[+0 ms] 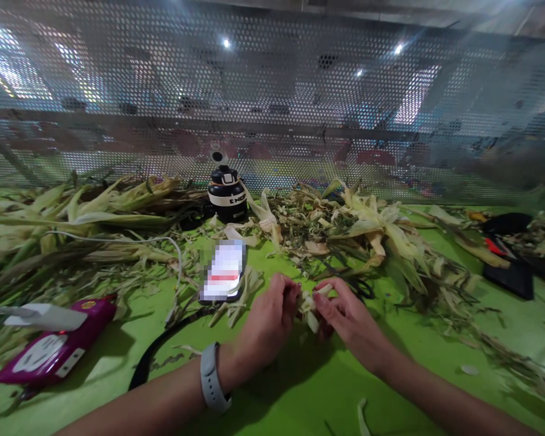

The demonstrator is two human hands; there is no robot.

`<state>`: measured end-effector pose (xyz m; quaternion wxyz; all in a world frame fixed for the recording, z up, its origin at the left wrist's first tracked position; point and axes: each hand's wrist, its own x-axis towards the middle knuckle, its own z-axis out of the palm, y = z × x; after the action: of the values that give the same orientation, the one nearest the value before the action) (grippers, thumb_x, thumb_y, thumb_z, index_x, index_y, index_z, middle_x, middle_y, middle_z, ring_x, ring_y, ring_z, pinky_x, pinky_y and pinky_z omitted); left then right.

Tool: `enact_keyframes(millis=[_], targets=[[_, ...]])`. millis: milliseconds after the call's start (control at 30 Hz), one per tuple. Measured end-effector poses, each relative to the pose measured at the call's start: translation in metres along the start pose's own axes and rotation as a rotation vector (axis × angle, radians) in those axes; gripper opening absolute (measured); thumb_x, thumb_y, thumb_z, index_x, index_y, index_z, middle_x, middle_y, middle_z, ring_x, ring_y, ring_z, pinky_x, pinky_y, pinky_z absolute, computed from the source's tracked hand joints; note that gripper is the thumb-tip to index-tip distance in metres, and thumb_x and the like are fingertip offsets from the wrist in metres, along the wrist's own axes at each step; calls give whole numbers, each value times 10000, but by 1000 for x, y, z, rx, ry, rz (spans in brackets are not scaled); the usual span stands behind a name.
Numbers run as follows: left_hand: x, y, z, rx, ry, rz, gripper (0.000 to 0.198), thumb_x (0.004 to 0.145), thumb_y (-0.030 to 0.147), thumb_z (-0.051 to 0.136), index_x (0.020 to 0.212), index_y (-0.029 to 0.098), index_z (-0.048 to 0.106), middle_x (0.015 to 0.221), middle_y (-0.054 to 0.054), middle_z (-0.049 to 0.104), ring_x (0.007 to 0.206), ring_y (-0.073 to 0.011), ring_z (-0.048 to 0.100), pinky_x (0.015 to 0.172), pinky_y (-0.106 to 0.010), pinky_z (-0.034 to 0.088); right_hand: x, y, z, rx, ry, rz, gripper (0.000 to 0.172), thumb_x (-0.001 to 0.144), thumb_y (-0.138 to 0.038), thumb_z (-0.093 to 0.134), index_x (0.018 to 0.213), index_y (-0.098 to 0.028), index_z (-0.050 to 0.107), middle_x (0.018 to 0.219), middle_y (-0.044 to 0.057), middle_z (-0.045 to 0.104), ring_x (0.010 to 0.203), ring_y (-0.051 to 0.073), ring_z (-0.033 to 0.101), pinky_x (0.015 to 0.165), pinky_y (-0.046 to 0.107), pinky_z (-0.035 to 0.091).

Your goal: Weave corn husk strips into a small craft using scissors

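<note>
Over the green tabletop point(336, 393), my two hands meet around a small, pale, folded or knotted piece of corn husk point(309, 312). My left hand point(272, 312), with a grey watch band on the wrist, pinches it from the left. From the right, my right hand point(349, 318) grips it between thumb and fingers, and a short rolled end sticks up there. Part of the husk and some fingertips are hidden. Just left of my left hand lie loose husk strips point(238, 303) and a lit phone point(224, 269) with a blurred screen.
Corn husks are heaped at the left point(95, 209) and right point(381, 227). A black bottle point(227, 197) stands before a perforated metal screen point(277, 91). A magenta packet point(59, 345) with a white power bank point(48, 317) lies left; a dark flat object point(511, 272) lies right.
</note>
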<state>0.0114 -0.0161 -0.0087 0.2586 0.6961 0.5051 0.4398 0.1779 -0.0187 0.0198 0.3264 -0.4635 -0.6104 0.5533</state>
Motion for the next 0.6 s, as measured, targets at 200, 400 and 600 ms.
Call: enact_keyframes(millis=[200,400,600], targets=[[-2,8,1,252,-56,278,212,937,223,326,772,199,457,612,12,539,491,-122,444,508,-269,338,5,7,8,-80,203,-10,366,891,-567,435,968,-213,489,646,-40,486,578,133,476,510,232,386],[-6,15,8,133,-92,334,186,919,215,337,758,214,432,605,6,538,505,-137,455,525,-280,357,6,6,7,-208,284,-180,341,943,-491,364,819,-203,499,666,-27,462,617,136,451,570,243,374],[-3,24,2,-392,-116,-156,181,931,335,387,793,219,382,625,28,544,544,-132,545,554,-261,437,4,6,4,-182,314,-266,319,942,-475,390,810,-200,488,623,-46,405,534,109,377,492,221,319]])
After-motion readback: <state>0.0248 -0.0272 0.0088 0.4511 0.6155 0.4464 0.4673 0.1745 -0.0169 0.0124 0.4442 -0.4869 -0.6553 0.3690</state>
